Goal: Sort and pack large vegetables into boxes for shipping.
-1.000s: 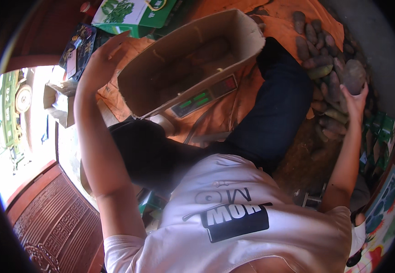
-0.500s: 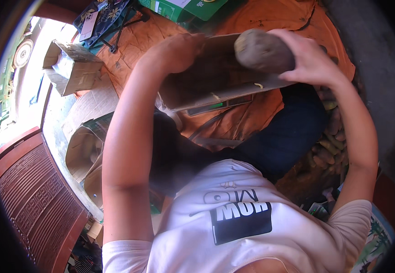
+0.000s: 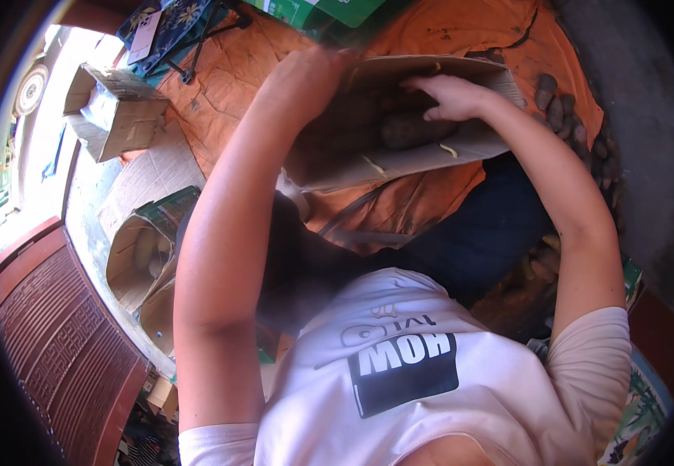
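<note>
An open cardboard box (image 3: pixel 352 180) stands in front of me, its inside in shadow. Within it lies a large brown tuber (image 3: pixel 411 132), like a sweet potato, with other dim shapes around it. My right hand (image 3: pixel 457 97) hangs over the box's opening, just above that tuber. Its fingers are apart and hold nothing. At the box's far left corner, my left hand (image 3: pixel 306 81) is curled over the rim; its fingertips are partly lost in the dark.
Orange sheeting (image 3: pixel 445 23) covers the floor. Loose tubers (image 3: pixel 558 109) are heaped at the right. On the left stand a small carton (image 3: pixel 131 128) and a tipped box (image 3: pixel 131 264), near a carved wooden panel (image 3: pixel 65 326). A phone (image 3: pixel 144 37) rests on patterned fabric at the far left.
My right hand has let go of the large tuber, which now lies inside the box. That hand has moved left and lower over the opening. My left hand stays at the box's corner.
</note>
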Tool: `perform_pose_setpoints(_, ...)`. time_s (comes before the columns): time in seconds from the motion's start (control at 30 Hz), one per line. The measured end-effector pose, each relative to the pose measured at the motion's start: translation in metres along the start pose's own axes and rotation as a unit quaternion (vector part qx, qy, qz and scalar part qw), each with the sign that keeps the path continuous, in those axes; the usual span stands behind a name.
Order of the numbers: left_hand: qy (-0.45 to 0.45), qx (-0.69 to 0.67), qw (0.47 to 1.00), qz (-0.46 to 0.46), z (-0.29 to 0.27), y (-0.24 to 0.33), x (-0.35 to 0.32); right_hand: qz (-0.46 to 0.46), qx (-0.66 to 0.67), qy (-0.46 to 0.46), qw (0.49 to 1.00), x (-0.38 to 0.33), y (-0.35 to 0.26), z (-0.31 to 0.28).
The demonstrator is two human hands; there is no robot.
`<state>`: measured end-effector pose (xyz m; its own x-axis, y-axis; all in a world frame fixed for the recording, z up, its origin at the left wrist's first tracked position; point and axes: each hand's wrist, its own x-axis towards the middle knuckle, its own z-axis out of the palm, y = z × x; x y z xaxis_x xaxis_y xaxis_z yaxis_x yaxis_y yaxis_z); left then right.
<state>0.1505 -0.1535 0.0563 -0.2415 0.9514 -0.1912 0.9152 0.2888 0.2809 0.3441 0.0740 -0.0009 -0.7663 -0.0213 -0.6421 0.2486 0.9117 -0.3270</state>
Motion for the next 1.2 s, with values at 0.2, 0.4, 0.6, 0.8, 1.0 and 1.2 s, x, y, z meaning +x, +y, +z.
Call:
perform_pose_setpoints(0.2, 0.019, 0.014, 1.000, 0.003, 0.005, 0.011, 0.003, -0.078, 0.276, 0.382, 0.879, -0.136, -0.013, -0.033)
perform_pose_setpoints(0.4, -0.059, -0.043, 0.996, -0.047, -0.017, 0.046, 0.008, 0.178, 0.302, 0.685, 0.639, -0.301, 0.086, 0.070)
perform_pose_setpoints(0.6, 0.098, -0.054, 0.993, 0.047, -0.010, 0.042, 0.018, 0.343, 0.392, 0.653, 0.549, -0.364, 0.174, 0.349)
perform_pose_setpoints(0.8, 0.094, -0.089, 0.990, -0.052, 0.007, 0.049, 0.020, 0.517, 0.472, 0.492, 0.518, -0.335, 0.162, 0.548)
perform_pose_setpoints(1.0, 0.120, -0.112, 0.981, -0.101, 0.044, 0.009, 0.039, 0.604, 0.468, 0.366, 0.532, -0.314, 0.190, 0.600)
perform_pose_setpoints(1.2, 0.151, -0.032, 0.978, -0.138, 0.019, -0.016, 0.014, 0.614, 0.530, 0.366, 0.456, -0.237, 0.220, 0.534)
